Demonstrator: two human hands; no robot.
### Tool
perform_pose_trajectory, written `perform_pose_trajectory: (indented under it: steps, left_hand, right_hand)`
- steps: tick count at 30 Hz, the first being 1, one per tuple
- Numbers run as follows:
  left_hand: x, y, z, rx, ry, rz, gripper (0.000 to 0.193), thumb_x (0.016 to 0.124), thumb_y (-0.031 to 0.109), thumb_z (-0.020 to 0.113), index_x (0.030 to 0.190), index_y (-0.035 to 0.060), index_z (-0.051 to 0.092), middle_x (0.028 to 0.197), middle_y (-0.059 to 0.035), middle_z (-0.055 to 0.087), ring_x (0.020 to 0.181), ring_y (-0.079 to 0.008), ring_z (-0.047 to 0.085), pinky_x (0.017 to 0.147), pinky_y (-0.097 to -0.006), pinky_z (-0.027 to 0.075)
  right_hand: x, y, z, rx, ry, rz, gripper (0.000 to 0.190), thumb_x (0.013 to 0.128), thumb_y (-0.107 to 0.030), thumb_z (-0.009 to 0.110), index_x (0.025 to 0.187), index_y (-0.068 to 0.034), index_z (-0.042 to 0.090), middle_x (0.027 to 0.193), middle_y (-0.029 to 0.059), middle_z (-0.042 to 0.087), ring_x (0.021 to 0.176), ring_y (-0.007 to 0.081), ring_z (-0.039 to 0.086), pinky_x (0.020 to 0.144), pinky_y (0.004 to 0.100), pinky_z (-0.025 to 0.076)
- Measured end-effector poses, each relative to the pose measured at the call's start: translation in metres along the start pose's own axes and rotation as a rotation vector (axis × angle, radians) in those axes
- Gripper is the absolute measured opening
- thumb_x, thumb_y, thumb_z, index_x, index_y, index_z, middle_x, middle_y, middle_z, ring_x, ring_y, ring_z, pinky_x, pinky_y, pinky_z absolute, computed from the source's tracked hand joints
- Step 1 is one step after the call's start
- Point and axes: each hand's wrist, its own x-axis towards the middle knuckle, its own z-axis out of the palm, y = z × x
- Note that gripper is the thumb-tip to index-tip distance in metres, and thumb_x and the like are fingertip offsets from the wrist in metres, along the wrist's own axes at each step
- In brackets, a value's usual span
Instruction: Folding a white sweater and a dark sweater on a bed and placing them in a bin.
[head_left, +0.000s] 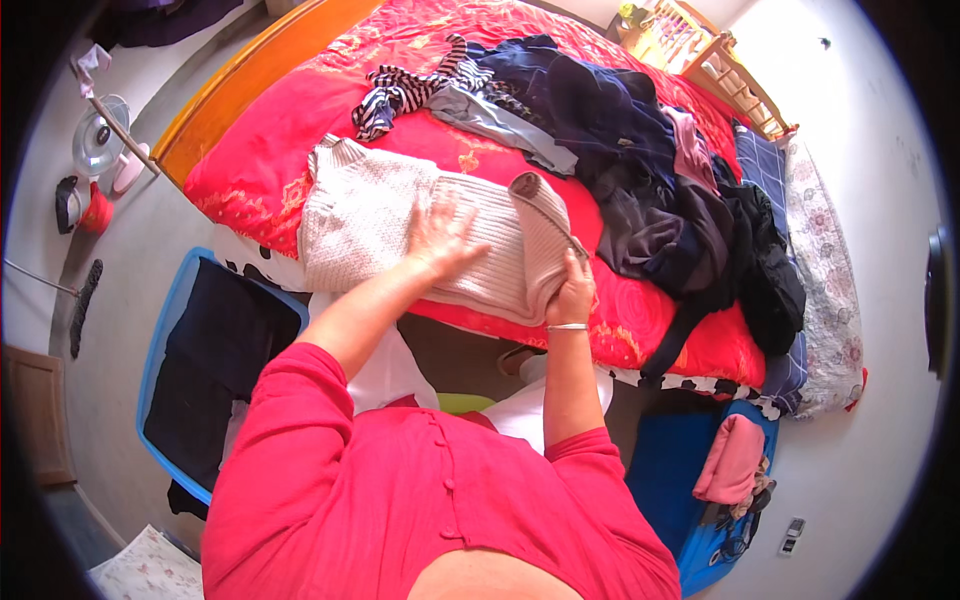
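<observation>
A cream knitted sweater (367, 225) lies folded lengthwise near the front edge of the bed, its ribbed collar at the left. My left hand (446, 236) rests flat on the middle of it, fingers spread and holding nothing. At the sweater's right end, my right hand (574, 289), with a bracelet at the wrist, pinches the edge of a ribbed part that is turned back over the knit. The fingertips of this hand are partly hidden by the fabric.
Dark clothes (592, 112), a grey garment (499, 127) and a striped garment (405, 90) lie beyond on the red bedspread (255, 150). A blue-rimmed tub (154, 390) with dark cloth stands at left; a blue container (667, 465) stands at right, near a folded pink cloth (731, 461).
</observation>
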Motion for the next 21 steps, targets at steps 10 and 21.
perform_pose_trajectory:
  steps: [10,21]
  left_hand:
    - [-0.03,0.062,0.044,-0.119,0.198,0.338,0.061,0.082,0.05,0.044,0.133,0.0176,0.037,0.142,-0.0157,0.024,0.133,-0.0305,0.018,0.103,-0.0559,0.012]
    - [-0.082,0.058,0.052,-0.905,0.074,0.282,0.053,0.077,0.031,0.056,0.123,0.0052,0.045,0.127,-0.0179,0.041,0.121,-0.0319,0.035,0.103,-0.0501,0.021]
  right_hand:
    - [-0.005,-0.036,0.013,0.164,-0.066,-0.17,0.03,0.091,-0.006,0.04,0.119,-0.002,0.048,0.118,0.0106,0.054,0.109,0.0224,0.051,0.096,0.0349,0.039]
    - [-0.04,0.047,0.073,-1.352,-0.758,-0.746,0.032,0.076,-0.011,0.055,0.108,-0.01,0.058,0.108,0.0106,0.06,0.107,0.028,0.052,0.09,0.0386,0.039]
